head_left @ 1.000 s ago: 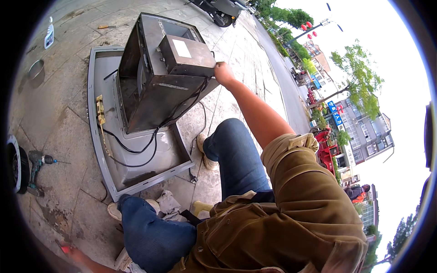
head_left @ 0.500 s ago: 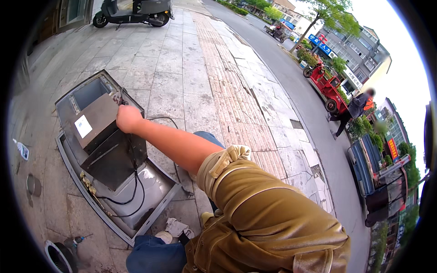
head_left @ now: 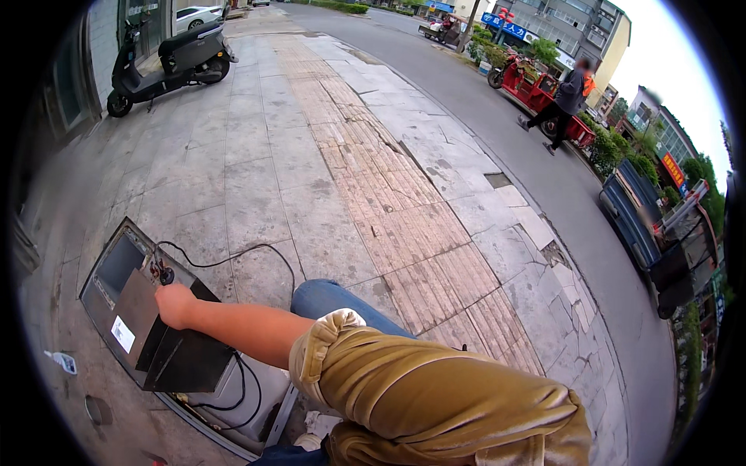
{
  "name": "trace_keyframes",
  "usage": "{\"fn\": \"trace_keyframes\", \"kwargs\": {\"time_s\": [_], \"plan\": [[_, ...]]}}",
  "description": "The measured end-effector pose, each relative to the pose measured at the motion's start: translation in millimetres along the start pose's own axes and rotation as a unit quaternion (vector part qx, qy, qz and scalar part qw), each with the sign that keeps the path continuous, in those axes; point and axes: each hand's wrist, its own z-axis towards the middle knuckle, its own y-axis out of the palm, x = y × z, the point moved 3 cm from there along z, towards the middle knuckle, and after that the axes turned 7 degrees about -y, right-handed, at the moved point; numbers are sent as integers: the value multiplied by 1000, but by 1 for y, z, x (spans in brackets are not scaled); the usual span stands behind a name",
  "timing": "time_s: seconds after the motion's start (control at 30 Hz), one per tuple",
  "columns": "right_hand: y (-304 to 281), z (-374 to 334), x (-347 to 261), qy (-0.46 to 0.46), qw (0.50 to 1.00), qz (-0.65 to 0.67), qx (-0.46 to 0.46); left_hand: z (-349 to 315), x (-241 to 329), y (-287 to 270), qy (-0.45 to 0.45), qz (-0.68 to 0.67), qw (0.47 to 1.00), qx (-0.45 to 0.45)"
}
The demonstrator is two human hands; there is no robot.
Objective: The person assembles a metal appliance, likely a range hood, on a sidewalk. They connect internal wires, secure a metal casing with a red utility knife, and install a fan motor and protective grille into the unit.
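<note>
Right hand (head_left: 176, 305) is set at the edge of a brown-grey metal box (head_left: 144, 311), beside a dark clustered fitting (head_left: 164, 274); the fingers are curled in, but since their tips are hidden, whether the edge is truly gripped cannot be told; the left hand's state cannot be told either, as it is out of view. The box is mounted on a dark metal housing (head_left: 186, 365); a white label (head_left: 122, 334) is fixed to its face; beside it a rectangular opening (head_left: 123, 260) is left uncovered.

The housing is carried by a grey tray (head_left: 273, 380), its far part covered; the near corner is left in view, with black leads (head_left: 259, 392) looped between housing and right edge. A black cable (head_left: 264, 246) is run from the fitting, in a curve over the paving (head_left: 256, 171), toward the jeans knee (head_left: 326, 299).

Outside the tray's left edge a spray bottle (head_left: 62, 362) and, nearer, a metal cup (head_left: 98, 410) are noted; a pale cloth (head_left: 320, 423) is seen past its right edge. A black scooter (head_left: 171, 66) is parked at the paving's far left; a walking person (head_left: 571, 93) is seen beside a red three-wheeler (head_left: 528, 84), across the road.
</note>
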Motion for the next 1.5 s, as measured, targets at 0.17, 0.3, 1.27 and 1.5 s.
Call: {"fn": "trace_keyframes", "kwargs": {"time_s": [0.17, 0.3, 1.27, 1.5], "plan": [[7, 1, 7, 0, 1000, 7, 20, 21, -12, -27, -22, 10, 1000, 14], [-7, -5, 8, -20, 998, 32, 51, 34, -57, -90, -84, -27, 995, 49], [10, 0, 9, -82, 996, -23, 34, 114, 156, 39, -160, -407, 855, -278], [11, -2, 13, -68, 997, -3, 40, 133, 251, 167, 37, -212, 948, -234]]}}
